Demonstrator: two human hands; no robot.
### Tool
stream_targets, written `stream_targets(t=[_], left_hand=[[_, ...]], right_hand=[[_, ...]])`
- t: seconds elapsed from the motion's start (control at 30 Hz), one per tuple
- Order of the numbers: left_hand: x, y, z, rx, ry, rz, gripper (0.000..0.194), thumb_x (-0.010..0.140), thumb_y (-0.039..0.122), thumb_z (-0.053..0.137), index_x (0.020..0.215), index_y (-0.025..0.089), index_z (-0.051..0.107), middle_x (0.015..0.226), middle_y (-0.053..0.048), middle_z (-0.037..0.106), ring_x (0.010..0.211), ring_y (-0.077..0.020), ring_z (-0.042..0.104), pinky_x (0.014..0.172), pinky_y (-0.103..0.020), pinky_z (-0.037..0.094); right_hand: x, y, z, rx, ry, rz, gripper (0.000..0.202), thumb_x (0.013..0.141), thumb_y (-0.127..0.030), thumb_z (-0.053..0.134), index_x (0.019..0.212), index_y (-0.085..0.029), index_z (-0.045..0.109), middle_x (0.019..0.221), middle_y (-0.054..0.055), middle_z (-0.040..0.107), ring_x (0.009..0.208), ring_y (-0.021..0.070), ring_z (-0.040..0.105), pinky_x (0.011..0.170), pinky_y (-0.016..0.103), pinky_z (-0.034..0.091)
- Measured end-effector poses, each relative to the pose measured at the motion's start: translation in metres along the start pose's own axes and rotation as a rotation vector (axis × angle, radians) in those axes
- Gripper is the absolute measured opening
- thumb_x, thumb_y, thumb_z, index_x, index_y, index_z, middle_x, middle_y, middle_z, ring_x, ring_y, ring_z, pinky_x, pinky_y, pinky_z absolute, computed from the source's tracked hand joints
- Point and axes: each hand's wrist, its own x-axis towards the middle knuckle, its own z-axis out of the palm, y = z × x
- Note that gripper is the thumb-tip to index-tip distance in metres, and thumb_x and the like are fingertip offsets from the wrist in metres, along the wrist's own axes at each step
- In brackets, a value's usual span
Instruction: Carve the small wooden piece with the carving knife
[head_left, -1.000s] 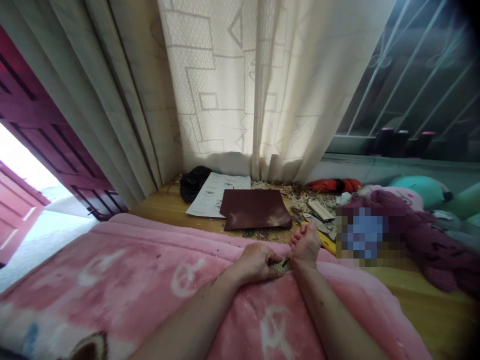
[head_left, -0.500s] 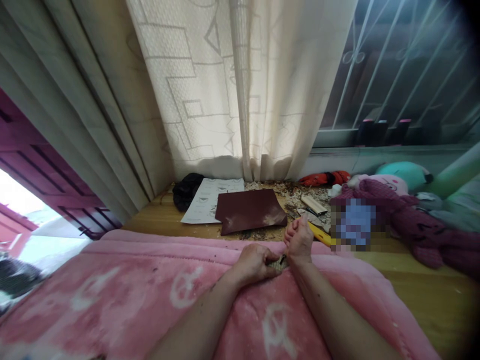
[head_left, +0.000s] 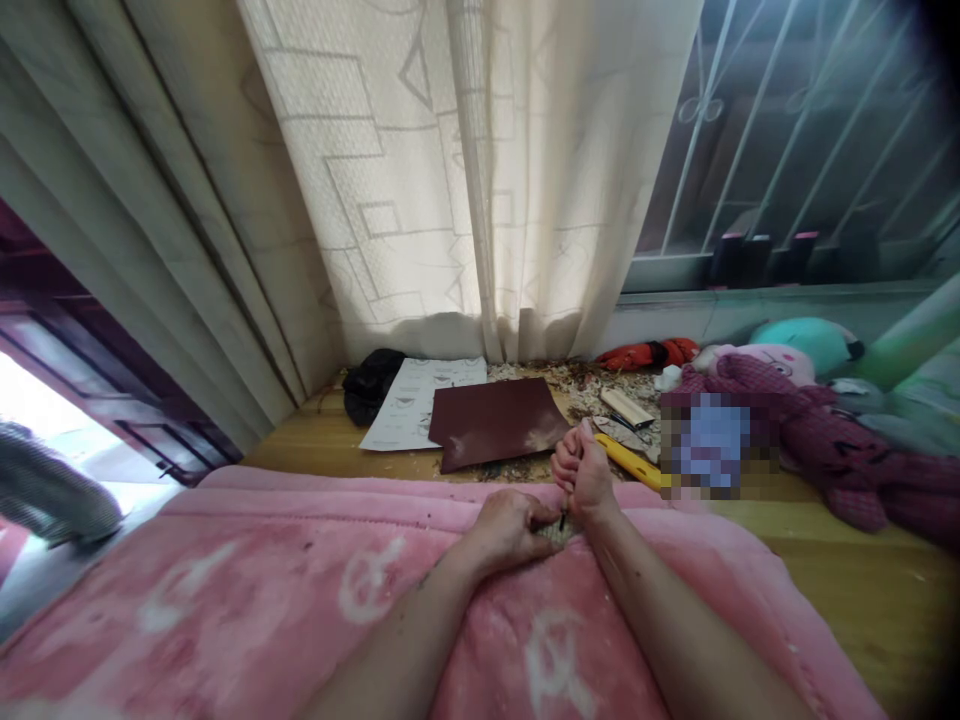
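My left hand (head_left: 516,527) is closed over the pink blanket, pinching a small pale piece (head_left: 553,532) with a rough or patterned surface between thumb and fingers. My right hand (head_left: 585,477) is a fist just above and to the right of it. Out of the bottom of that fist points a thin dark-tipped tool (head_left: 562,519), its tip at the pale piece; the fingers hide the rest of it. Beyond the hands lies a dark red-brown sheet (head_left: 499,422), and beside the right hand a yellow-handled tool (head_left: 628,461).
The pink blanket (head_left: 255,580) covers the near side of the wooden surface (head_left: 840,570). Behind are a printed white sheet (head_left: 420,400), a black bag (head_left: 373,385), scattered shavings (head_left: 589,385), a cream block (head_left: 626,408) and plush toys (head_left: 840,450). Curtains (head_left: 405,200) hang at the back.
My right fist has shifted slightly left and turned, showing more of the dark tip. The left hand stays nearly still. At far left, a grey patterned shape now reaches further into the doorway.
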Motion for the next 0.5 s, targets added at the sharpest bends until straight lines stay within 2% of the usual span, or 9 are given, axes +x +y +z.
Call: stream_targets(t=[0.13, 0.37, 0.5], left_hand=[[0.0001, 0.0005, -0.0001, 0.009, 0.014, 0.016, 0.012, 0.067, 0.029, 0.058, 0.065, 0.017, 0.059, 0.057, 0.005, 0.050, 0.055, -0.0085, 0.043, 0.051, -0.020, 0.022], [0.0012, -0.0004, 0.0012, -0.032, -0.012, 0.012, 0.015, 0.069, 0.028, 0.055, 0.075, 0.017, 0.064, 0.064, 0.004, 0.058, 0.061, -0.0104, 0.049, 0.052, -0.019, 0.025], [0.0006, 0.0008, 0.0004, -0.020, -0.007, 0.022, 0.016, 0.070, 0.030, 0.055, 0.073, 0.017, 0.064, 0.064, 0.003, 0.058, 0.062, -0.0110, 0.050, 0.053, -0.019, 0.026]], right_hand=[[0.0016, 0.0014, -0.0013, -0.005, 0.090, -0.021, 0.046, 0.075, -0.059, 0.047, 0.057, -0.021, 0.030, 0.038, -0.011, 0.019, 0.030, 0.0041, 0.009, 0.026, 0.014, 0.007], [0.0010, 0.0037, -0.0058, -0.030, 0.447, -0.150, 0.041, 0.080, -0.054, 0.041, 0.058, -0.021, 0.030, 0.036, -0.010, 0.024, 0.027, 0.0048, 0.016, 0.026, 0.015, 0.011], [-0.0002, 0.0039, -0.0084, -0.009, 0.497, -0.182, 0.040, 0.082, -0.051, 0.040, 0.058, -0.021, 0.030, 0.036, -0.010, 0.024, 0.027, 0.0050, 0.016, 0.025, 0.015, 0.012]])
